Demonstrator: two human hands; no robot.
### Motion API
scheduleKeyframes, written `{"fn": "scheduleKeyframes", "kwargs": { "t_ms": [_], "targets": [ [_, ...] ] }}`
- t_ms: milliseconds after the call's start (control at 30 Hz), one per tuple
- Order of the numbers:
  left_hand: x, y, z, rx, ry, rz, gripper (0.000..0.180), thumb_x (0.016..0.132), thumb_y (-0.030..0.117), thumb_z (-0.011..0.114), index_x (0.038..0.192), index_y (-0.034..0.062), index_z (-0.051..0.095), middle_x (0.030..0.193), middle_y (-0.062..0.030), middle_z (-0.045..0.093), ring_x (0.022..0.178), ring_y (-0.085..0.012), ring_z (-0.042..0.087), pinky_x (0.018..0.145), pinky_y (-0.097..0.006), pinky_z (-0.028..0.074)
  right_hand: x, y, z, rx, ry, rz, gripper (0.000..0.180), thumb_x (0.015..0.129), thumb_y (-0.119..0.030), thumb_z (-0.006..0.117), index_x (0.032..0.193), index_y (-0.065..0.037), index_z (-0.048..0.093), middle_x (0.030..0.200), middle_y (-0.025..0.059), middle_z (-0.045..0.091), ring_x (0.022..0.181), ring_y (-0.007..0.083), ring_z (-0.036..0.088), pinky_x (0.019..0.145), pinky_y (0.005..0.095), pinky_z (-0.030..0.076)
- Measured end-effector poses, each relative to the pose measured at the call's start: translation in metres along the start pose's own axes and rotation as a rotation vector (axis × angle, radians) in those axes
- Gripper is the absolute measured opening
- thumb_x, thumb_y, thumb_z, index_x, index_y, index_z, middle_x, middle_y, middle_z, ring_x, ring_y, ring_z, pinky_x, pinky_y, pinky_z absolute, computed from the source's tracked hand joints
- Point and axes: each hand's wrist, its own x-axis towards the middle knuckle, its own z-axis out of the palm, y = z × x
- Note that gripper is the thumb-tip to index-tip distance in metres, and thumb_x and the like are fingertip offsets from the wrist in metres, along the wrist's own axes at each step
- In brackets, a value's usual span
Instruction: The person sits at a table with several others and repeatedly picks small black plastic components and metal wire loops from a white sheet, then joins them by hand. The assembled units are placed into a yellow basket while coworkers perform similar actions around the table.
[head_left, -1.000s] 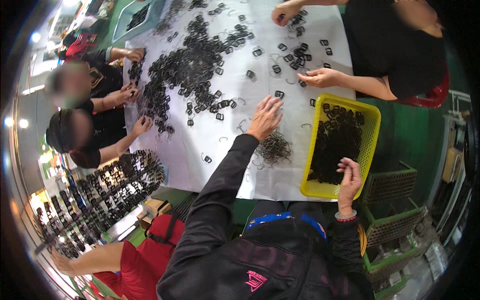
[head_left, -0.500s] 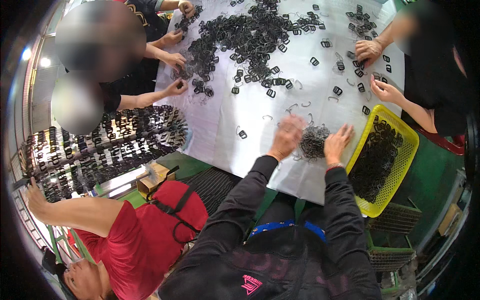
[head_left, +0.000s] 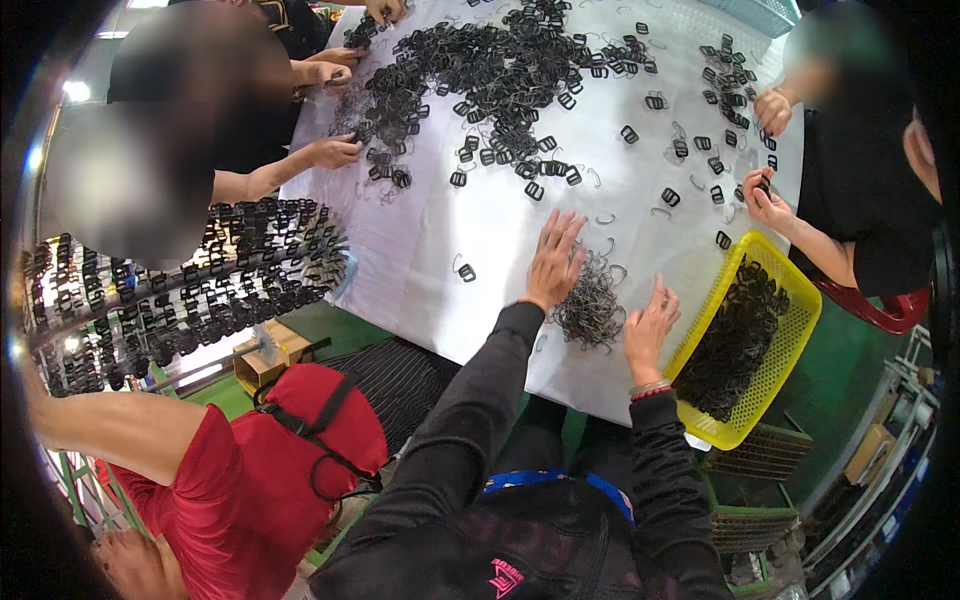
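My left hand (head_left: 553, 262) lies flat with spread fingers on the white table cover (head_left: 450, 225), touching the left side of a small heap of thin wire clips (head_left: 592, 300). On the heap's right side rests my right hand (head_left: 651, 326), fingers apart, a red band at its wrist. Neither hand grips anything that I can see. A yellow mesh basket (head_left: 790, 330) full of black pieces stands just right of my right hand. A big pile of black buckles (head_left: 490, 70) is spread across the far part of the table.
To my left, people's hands (head_left: 333, 152) sort buckles at the table edge. Another person's hands (head_left: 768, 200) work at the right near the basket. A rack hung with black buckles (head_left: 190, 290) stands at the left. A person in red (head_left: 250, 470) sits below left.
The view has swung. My right hand came up from the basket's near edge onto the table beside the wire heap, and my left hand shifted from the heap's far side to its left.
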Motion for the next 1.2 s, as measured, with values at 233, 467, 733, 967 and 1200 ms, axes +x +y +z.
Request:
{"fn": "scheduleKeyframes", "kwargs": {
  "t_ms": [233, 467, 733, 967, 1200],
  "targets": [
    [0.007, 0.012, 0.013, 0.191, -0.402, 0.226, 0.046, 0.093, 0.036, 0.046, 0.136, 0.0178, 0.043, 0.143, -0.0070, 0.036, 0.137, -0.0313, 0.021, 0.112, -0.048, 0.015, 0.034, 0.011, 0.013, -0.093, -0.110, 0.008, 0.076, 0.068, 0.006, 0.057, 0.138, -0.018, 0.037, 0.119, 0.0167, 0.038, 0.108, 0.0372, 0.039, 0.089, 0.0460, 0.041],
    [-0.061, 0.043, -0.040, -0.146, -0.476, 0.189, 0.039, 0.079, 0.004, 0.058, 0.118, 0.0093, 0.057, 0.124, -0.0084, 0.054, 0.124, -0.0280, 0.042, 0.103, -0.039, 0.037, 0.014, 0.005, 0.013, -0.068, -0.279, -0.318, 0.063, 0.068, 0.005, 0.057, 0.126, -0.021, 0.053, 0.122, 0.0084, 0.044, 0.106, 0.0339, 0.044, 0.086, 0.0446, 0.045],
    [-0.121, 0.016, -0.077, 0.223, -0.481, -0.739, 0.095, 0.066, -0.013, 0.060, 0.145, 0.0121, 0.014, 0.119, -0.0285, 0.038, 0.104, -0.0406, 0.046, 0.090, -0.043, 0.045, -0.037, 0.023, -0.001, -0.139, -0.334, 0.090, 0.100, 0.061, 0.011, 0.063, 0.145, -0.009, 0.014, 0.120, 0.0269, 0.032, 0.108, 0.0465, 0.040, 0.094, 0.0511, 0.038],
    [-0.131, 0.053, -0.020, -0.132, -0.213, -0.582, 0.105, 0.062, -0.013, 0.061, 0.146, 0.0069, 0.001, 0.113, -0.0288, 0.032, 0.099, -0.0452, 0.046, 0.087, -0.045, 0.044, -0.050, -0.003, 0.043, 0.162, -0.259, -0.082, 0.089, 0.062, 0.015, 0.053, 0.142, 0.001, 0.018, 0.115, 0.0242, 0.036, 0.106, 0.0439, 0.040, 0.096, 0.0458, 0.036],
    [-0.026, 0.025, -0.044, 0.604, -0.374, -0.124, 0.088, 0.068, -0.007, 0.057, 0.144, 0.0177, 0.022, 0.132, -0.0139, 0.034, 0.115, -0.0394, 0.039, 0.090, -0.045, 0.043, -0.038, -0.011, -0.002, -0.119, -0.264, 0.037, 0.099, 0.058, 0.011, 0.061, 0.145, -0.003, 0.015, 0.116, 0.0259, 0.036, 0.108, 0.0404, 0.041, 0.097, 0.0416, 0.036]
  ]
}}
